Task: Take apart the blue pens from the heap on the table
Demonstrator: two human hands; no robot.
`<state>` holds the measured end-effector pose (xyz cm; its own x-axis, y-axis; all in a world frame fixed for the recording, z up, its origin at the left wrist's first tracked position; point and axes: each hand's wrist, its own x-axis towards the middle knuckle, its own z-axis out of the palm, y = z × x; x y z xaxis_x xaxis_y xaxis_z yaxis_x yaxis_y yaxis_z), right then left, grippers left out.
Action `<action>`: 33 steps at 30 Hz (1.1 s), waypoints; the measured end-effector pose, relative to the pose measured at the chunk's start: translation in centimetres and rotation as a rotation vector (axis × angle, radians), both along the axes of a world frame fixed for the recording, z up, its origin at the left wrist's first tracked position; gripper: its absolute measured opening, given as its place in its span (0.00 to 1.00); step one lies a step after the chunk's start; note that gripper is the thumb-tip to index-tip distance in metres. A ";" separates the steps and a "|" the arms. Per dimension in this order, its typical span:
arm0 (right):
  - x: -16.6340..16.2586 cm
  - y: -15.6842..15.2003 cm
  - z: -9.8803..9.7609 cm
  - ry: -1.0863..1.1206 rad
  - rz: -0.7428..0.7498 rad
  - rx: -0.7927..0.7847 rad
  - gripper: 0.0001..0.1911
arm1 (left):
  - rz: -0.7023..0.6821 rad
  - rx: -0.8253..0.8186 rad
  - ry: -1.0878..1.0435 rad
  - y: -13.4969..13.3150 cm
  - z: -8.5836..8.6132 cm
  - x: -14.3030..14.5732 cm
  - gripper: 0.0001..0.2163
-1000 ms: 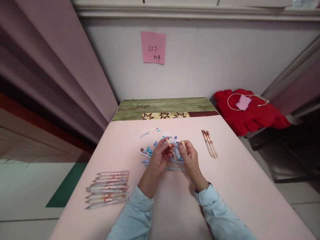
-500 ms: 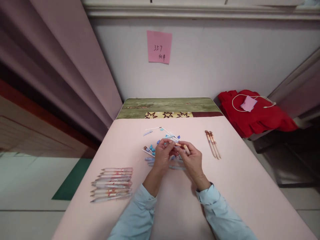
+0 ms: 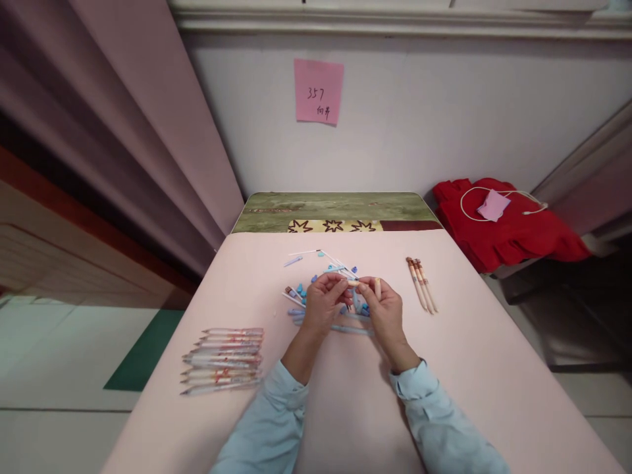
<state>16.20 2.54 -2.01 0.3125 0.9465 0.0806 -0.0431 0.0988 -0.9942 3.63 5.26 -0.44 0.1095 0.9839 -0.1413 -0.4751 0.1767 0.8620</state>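
Observation:
My left hand [image 3: 323, 304] and my right hand [image 3: 385, 308] meet above the middle of a pink table [image 3: 474, 368]. The right hand's fingers pinch a short cream pen barrel [image 3: 378, 287] that stands nearly upright. The left hand's fingertips are closed on a small pale part [image 3: 351, 283] I cannot make out, close to the barrel. Under and behind the hands lies a scatter of loose pen parts [image 3: 323, 276]: blue caps, thin white refills, pale blue barrels.
A row of several finished pens [image 3: 224, 361] lies at the table's left front. Three brown-tipped cream pens [image 3: 421, 284] lie to the right. A patterned green table [image 3: 336, 212] abuts the far edge. Red cloth with a white cable [image 3: 508, 224] sits at right. A pink note [image 3: 318, 91] hangs on the wall.
The cream barrel in my right hand has swung from lying slanted to nearly upright. Both hands stay together over the parts; the view has shifted slightly.

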 end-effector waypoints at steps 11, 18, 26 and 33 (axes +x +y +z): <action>-0.2 0.1 0.4 0.047 -0.047 0.078 0.16 | -0.012 0.102 -0.040 -0.2 0.9 0.1 0.12; 0.2 0.2 0.5 -0.017 -0.098 0.085 0.18 | -0.031 0.220 0.188 -0.3 0.4 -0.1 0.09; 0.1 0.1 0.8 -0.016 -0.038 0.076 0.19 | -0.072 0.278 0.360 -1.0 0.5 0.2 0.07; -0.5 0.1 0.8 0.212 0.125 -0.030 0.11 | 0.100 0.019 -0.059 0.1 0.5 -0.3 0.14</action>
<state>15.74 2.65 -1.26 0.2001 0.9798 -0.0034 -0.2611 0.0499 -0.9640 3.30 5.34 0.07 0.0181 0.9928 -0.1187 -0.5398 0.1096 0.8346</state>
